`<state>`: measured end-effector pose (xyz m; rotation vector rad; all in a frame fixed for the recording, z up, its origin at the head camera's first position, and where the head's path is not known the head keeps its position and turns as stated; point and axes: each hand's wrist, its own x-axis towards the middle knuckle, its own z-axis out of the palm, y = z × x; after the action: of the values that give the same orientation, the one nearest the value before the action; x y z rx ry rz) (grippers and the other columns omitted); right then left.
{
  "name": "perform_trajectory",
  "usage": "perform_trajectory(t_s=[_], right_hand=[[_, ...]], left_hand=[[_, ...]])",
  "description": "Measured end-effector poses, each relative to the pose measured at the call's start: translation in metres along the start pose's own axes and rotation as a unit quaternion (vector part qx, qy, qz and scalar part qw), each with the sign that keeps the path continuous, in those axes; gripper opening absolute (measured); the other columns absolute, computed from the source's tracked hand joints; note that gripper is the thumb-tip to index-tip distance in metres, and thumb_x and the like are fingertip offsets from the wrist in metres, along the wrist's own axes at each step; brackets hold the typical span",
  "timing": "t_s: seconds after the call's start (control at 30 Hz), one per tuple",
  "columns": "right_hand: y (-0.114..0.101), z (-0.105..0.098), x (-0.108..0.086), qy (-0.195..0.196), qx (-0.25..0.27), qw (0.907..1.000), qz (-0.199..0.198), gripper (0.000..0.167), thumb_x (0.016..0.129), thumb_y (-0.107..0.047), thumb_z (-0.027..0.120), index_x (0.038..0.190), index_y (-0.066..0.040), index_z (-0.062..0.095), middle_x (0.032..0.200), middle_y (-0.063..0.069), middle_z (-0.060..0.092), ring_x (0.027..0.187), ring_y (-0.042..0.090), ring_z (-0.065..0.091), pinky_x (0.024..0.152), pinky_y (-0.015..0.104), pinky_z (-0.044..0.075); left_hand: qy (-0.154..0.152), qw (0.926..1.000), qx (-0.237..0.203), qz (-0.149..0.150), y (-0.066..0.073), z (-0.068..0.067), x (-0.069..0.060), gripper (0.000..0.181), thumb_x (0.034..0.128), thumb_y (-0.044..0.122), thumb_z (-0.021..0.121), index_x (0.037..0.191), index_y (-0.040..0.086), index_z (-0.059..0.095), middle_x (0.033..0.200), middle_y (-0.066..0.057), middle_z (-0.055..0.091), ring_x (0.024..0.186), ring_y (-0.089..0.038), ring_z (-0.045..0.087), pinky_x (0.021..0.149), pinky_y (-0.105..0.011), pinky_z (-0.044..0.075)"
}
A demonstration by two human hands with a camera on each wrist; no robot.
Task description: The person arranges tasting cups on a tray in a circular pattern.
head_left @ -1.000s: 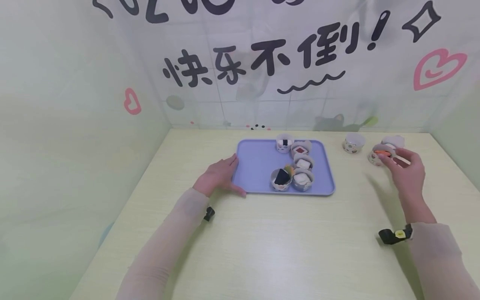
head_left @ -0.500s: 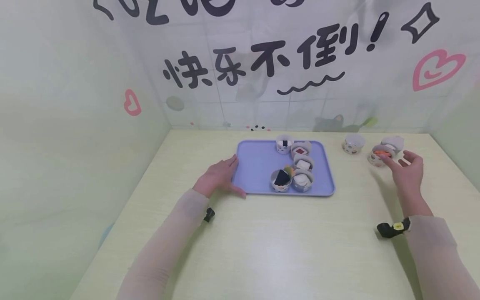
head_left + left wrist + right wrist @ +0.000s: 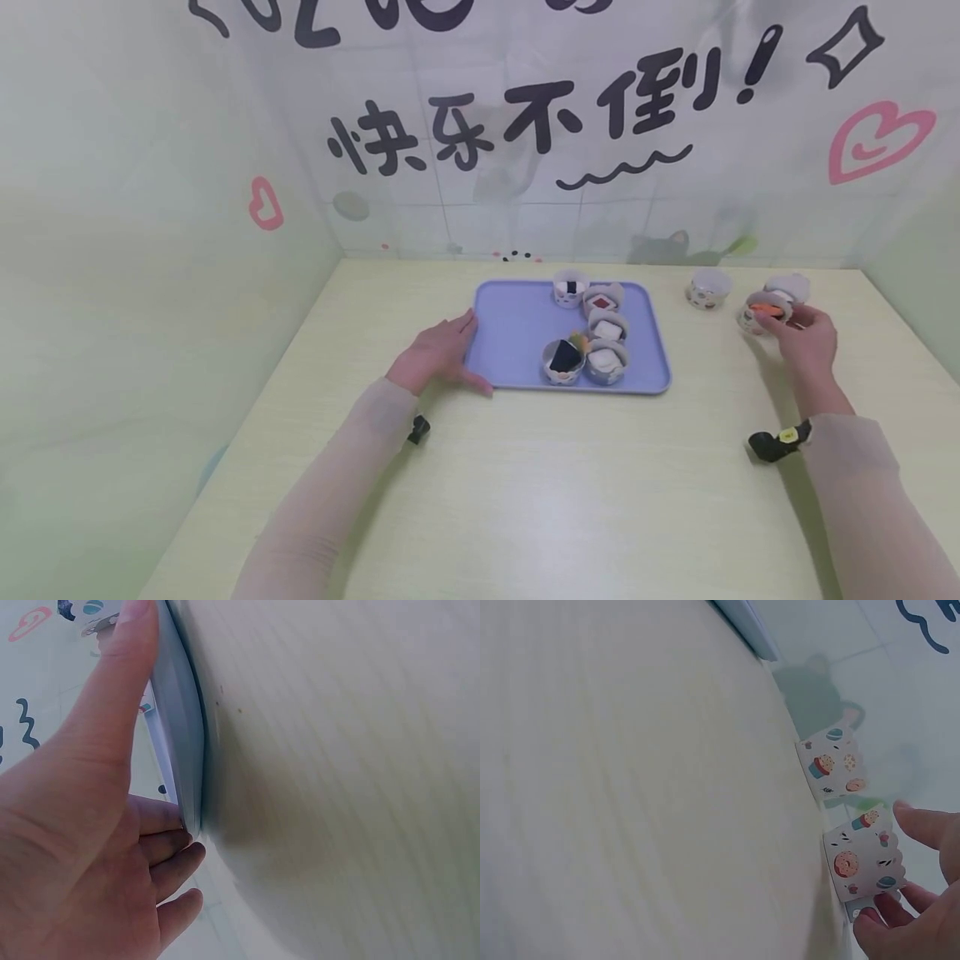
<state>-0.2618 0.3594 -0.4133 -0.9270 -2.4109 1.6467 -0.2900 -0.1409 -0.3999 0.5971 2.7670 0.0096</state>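
Note:
In the head view a lavender tray point(image 3: 506, 333) lies on the table. Straight fingers of my left hand point(image 3: 435, 354) rest along its left edge, the thumb lying at the front corner; the left wrist view shows the tray's side point(image 3: 180, 727) against that hand. Small patterned paper cups with toy sushi stand on the tray's right half, among them a cup with a black and white rice ball point(image 3: 564, 357). To the right, my right hand point(image 3: 810, 346) holds a patterned paper cup point(image 3: 859, 859) between thumb and curled fingers. An orange-topped piece point(image 3: 765, 309) sits in it.
Another paper cup point(image 3: 708, 289) stands between the tray and the held cup. One more, with a pale filling point(image 3: 787, 287), stands right behind the held cup. The pale wooden table point(image 3: 562, 483) meets a printed backdrop sheet point(image 3: 510, 167) at its far edge.
The right hand's fingers came away from the cup, then moved back in against its side; the wrist shifted slightly left and forward. The left hand and tray stay where they were.

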Motion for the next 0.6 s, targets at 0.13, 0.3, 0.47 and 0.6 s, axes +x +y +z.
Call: perform_trajectory(t_s=[0.13,0.3,0.47,0.6], right_hand=[[0.0,0.0006,0.0025,0.001,-0.007,1.0,0.001,0.086,0.093,-0.047,0.064,0.158,-0.011,0.021,0.146,-0.004,0.041,0.136,0.018,0.038,0.105,0.019,0.042],[0.001,0.0012,0.0023,0.003,-0.006,1.0,-0.003,0.077,0.092,-0.044,0.066,0.153,-0.018,0.028,0.154,0.0,0.036,0.128,0.011,0.042,0.087,0.007,0.04],[0.0038,0.0047,0.0033,0.01,0.009,0.9998,-0.012,0.048,0.089,-0.04,0.071,0.124,-0.037,0.037,0.125,-0.018,0.045,0.118,0.003,0.046,0.086,0.005,0.042],[0.0043,0.0071,0.0044,0.008,-0.017,0.9994,-0.028,0.07,0.091,-0.041,0.069,0.147,-0.021,0.034,0.124,-0.015,0.046,0.108,0.0,0.048,0.083,0.006,0.042]], left_hand=[[0.0,1.0,0.0,0.0,0.0008,-0.0004,-0.0005,0.136,0.0662,0.076,0.075,0.16,0.003,0.008,0.169,-0.015,0.008,0.153,-0.038,0.021,0.126,-0.047,0.025],[0.001,1.0,-0.002,0.0,0.0009,-0.0002,-0.0003,0.136,0.0662,0.075,0.076,0.16,0.002,0.009,0.169,-0.015,0.008,0.152,-0.04,0.023,0.126,-0.048,0.027],[-0.003,1.0,0.004,-0.002,-0.0002,0.0008,0.0006,0.137,0.0654,0.077,0.075,0.16,0.004,0.008,0.169,-0.014,0.007,0.152,-0.04,0.023,0.125,-0.048,0.028],[-0.004,1.0,0.005,-0.003,-0.001,0.0012,0.001,0.137,0.0653,0.077,0.074,0.16,0.004,0.007,0.169,-0.014,0.007,0.152,-0.039,0.022,0.126,-0.047,0.027]])
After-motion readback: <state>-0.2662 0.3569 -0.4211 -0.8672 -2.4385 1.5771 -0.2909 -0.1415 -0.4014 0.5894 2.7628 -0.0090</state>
